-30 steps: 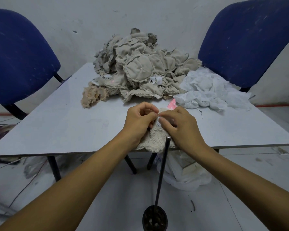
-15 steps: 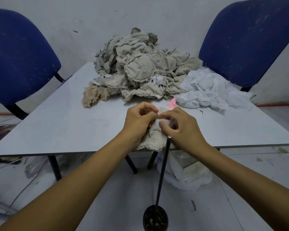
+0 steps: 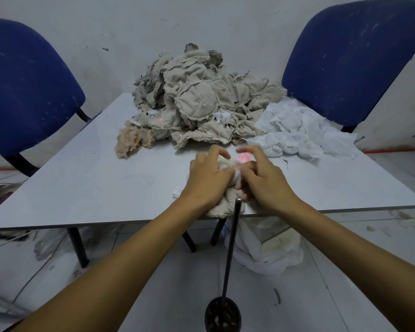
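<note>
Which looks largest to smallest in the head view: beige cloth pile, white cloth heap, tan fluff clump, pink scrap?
1. beige cloth pile
2. white cloth heap
3. tan fluff clump
4. pink scrap
The pink scrap lies nearest the camera yet still looks smallest, so the order holds.

Dirty white plaster wall (image 3: 237, 25) across top of frame, scuffed w/ small chips. Two dark blue upholstered chairs on black metal frames, one upper left (image 3: 27, 92), one upper right (image 3: 345, 63), both backs close to wall. Centre: pale grey flat square table (image 3: 94, 183) on thin black legs (image 3: 78, 245). Pale tiled floor (image 3: 177, 295) along bottom, dusty, w/ loose dark cables (image 3: 22, 279) lower left. Red strip (image 3: 398, 150) at wall base, mid right. Light flat & cool, shadows soft.
</note>
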`<state>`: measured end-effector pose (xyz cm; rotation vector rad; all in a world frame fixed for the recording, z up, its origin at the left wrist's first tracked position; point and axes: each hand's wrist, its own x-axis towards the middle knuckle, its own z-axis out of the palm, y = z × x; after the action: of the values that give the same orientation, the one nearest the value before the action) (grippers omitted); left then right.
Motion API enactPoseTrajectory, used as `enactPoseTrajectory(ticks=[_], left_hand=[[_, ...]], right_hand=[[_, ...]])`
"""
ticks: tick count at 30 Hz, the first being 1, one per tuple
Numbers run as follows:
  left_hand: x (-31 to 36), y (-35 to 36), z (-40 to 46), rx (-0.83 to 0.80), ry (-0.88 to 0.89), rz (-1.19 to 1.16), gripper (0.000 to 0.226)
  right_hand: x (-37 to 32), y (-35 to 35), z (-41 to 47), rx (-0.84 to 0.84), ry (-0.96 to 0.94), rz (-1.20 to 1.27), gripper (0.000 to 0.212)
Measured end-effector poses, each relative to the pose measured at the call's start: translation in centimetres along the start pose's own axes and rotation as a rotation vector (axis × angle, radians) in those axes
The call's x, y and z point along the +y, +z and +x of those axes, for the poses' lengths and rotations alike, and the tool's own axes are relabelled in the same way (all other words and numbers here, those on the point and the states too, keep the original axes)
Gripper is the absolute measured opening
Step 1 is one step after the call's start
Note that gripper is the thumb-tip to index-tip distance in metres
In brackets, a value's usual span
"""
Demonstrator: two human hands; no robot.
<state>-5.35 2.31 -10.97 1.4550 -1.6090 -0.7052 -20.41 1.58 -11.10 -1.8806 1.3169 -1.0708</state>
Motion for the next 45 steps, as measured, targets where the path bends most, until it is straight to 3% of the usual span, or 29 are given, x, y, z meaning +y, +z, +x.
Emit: enactPoseTrajectory(ticks=[2,4,6,9,11,13,18,20,22,27,31,33,35,37,39,42,45], left_hand=[[0.1,0.8,0.1,0.007,-0.068,0.223,0.024],[0.5,1.3,0.2,0.016,-0.112,0.311,0.030],[0.7,1.4,0.3,-0.025,-0.078,0.308,0.033],[0.8,0.5,0.6,-0.174,0.067,0.026,0.059],[0.9,-0.3,0.8,-0.249,0.102,-0.182,0.076],[0.7,-0.6,1.1,-0.258,0.091,-0.229,0.083],[0.4,0.0,0.9,-0.265,0.010,-0.199,0.055],[0.3,0.2,0.9,-0.256,0.038,-0.161,0.054],[0.5,0.2,0.8,-0.236,0.064,-0.099,0.061],[0.3,0.6,0.1,-0.007,0.230,0.032,0.081],[0.0,1.1,-0.2,0.120,0.250,0.171,0.053],[-0.1,0.8,0.2,0.069,0.230,0.250,0.028],[-0.3,0.0,0.6,-0.094,0.166,0.180,0.021],[-0.2,-0.5,0.7,-0.249,0.119,0.133,0.035],[-0.2,-0.7,0.5,-0.324,0.118,0.230,0.057],[-0.4,-0.9,0.3,-0.312,0.138,0.221,0.056],[-0.5,-0.6,0.2,-0.124,0.150,0.141,0.039]], right_hand=[[0.0,-0.3,-0.1,0.048,0.063,0.089,0.032],[0.2,-0.5,-0.4,0.085,-0.019,-0.215,0.027],[0.4,-0.5,-0.6,0.028,-0.055,-0.515,0.041],[0.1,-1.2,-0.1,-0.089,0.047,-0.543,0.070],[-0.2,-1.7,0.0,-0.144,0.081,-0.479,0.076],[-0.3,-2.0,-0.2,-0.151,0.092,-0.443,0.074],[0.3,-1.6,-0.6,-0.073,0.114,-0.443,0.048],[0.3,-1.6,-0.5,-0.029,0.073,-0.552,0.031],[0.4,-1.7,-0.5,-0.012,0.021,-0.591,0.031],[0.5,-1.2,-0.3,-0.071,-0.048,-0.318,0.024],[0.5,-0.7,0.1,-0.080,0.010,-0.177,0.023],[0.7,-1.0,0.1,-0.055,0.019,-0.124,0.019],[1.2,-1.3,-0.2,-0.006,0.008,-0.096,0.019],[1.8,-1.4,-0.3,0.059,-0.003,-0.111,0.018],[2.1,-1.2,-0.2,0.093,-0.005,-0.109,0.013],[2.3,-1.3,0.0,0.064,-0.014,-0.061,0.009],[2.3,-1.8,-0.1,-0.071,-0.041,0.080,0.008]])
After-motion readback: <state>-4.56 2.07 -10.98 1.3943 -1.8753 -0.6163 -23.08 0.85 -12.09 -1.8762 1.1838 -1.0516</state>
